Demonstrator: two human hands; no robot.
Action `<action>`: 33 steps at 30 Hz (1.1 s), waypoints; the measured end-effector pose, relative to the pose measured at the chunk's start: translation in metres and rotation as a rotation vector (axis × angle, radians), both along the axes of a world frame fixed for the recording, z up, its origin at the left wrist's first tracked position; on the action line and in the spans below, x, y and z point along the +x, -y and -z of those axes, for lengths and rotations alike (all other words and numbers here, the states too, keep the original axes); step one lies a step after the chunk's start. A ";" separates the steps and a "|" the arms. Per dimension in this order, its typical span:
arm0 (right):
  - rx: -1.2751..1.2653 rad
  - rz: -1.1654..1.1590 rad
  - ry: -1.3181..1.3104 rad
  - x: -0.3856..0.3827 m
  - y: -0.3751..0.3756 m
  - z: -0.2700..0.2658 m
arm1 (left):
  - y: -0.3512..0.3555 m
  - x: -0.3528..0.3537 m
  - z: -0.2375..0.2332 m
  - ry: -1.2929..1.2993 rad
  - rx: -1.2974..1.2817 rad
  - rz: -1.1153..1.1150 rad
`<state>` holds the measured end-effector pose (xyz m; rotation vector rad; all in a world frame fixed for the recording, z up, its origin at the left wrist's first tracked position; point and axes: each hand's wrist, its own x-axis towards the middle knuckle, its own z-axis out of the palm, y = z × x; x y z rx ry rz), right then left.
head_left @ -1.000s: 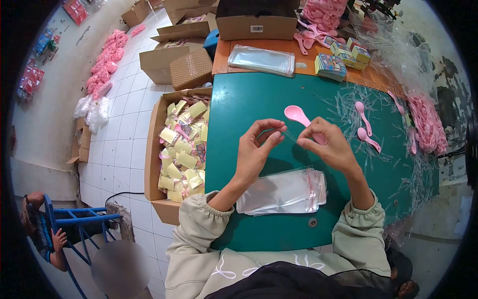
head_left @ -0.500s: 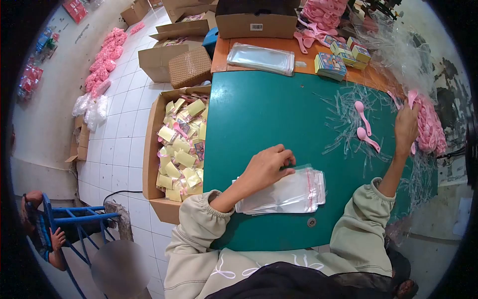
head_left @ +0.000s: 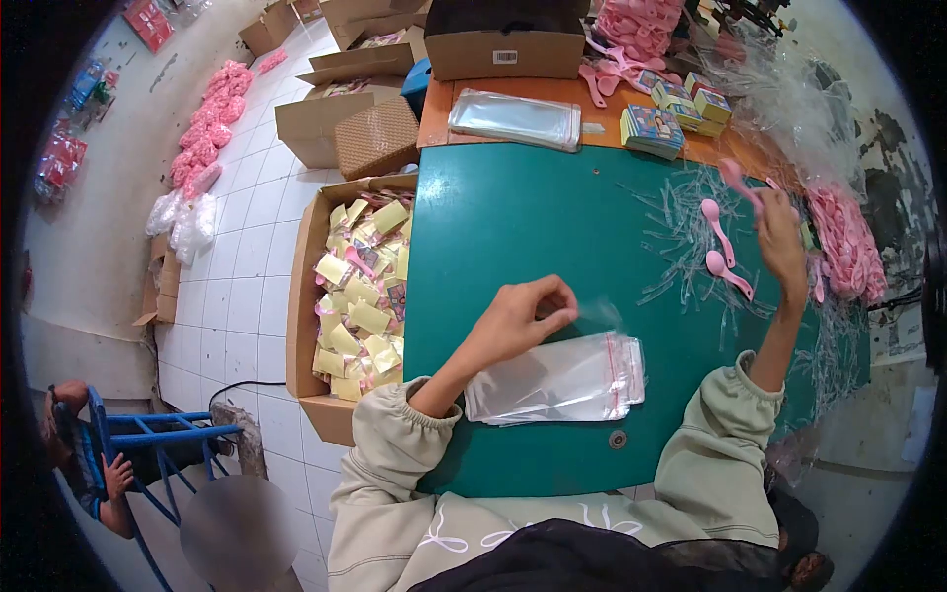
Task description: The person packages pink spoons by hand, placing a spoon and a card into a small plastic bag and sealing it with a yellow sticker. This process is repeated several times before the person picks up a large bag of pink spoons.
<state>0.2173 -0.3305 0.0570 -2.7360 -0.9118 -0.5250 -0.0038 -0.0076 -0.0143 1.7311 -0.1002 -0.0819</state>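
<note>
My left hand (head_left: 518, 321) is above the stack of clear plastic bags (head_left: 552, 380), thumb and forefinger pinched together. A faint, blurred transparent piece (head_left: 600, 314) shows beside its fingertips; whether they hold it is unclear. At the table's right side, my right hand (head_left: 779, 242) grips a pink spoon (head_left: 740, 184), its bowl pointing up and left. Two more pink spoons, an upper one (head_left: 718, 229) and a lower one (head_left: 729, 275), lie among thin clear strips (head_left: 681, 237). A bundle of pink spoons (head_left: 846, 247) rests right of my right hand.
Left of the green table (head_left: 483, 227) stands a carton (head_left: 308, 296) full of packets with yellow cards. Card stacks (head_left: 651, 131), clear bags (head_left: 515, 118) and a brown box (head_left: 505, 54) occupy the orange surface behind. A person's hand (head_left: 117, 476) rests near blue metal bars at lower left.
My right hand has moved left from beside the spoon bundle, bringing a pink spoon along. My left hand has shifted slightly left, its thumb and forefinger now pinched; the faint transparent piece shows beside them.
</note>
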 end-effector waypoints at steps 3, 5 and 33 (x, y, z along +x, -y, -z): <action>0.351 -0.118 -0.462 -0.060 -0.071 -0.040 | -0.005 0.003 -0.001 -0.122 -0.299 -0.033; 0.555 -0.123 -0.696 -0.083 -0.102 -0.044 | -0.009 0.003 -0.005 -0.181 -0.414 -0.053; 0.759 -0.387 -0.633 -0.124 -0.152 -0.017 | -0.004 0.004 -0.025 -0.077 -0.481 -0.131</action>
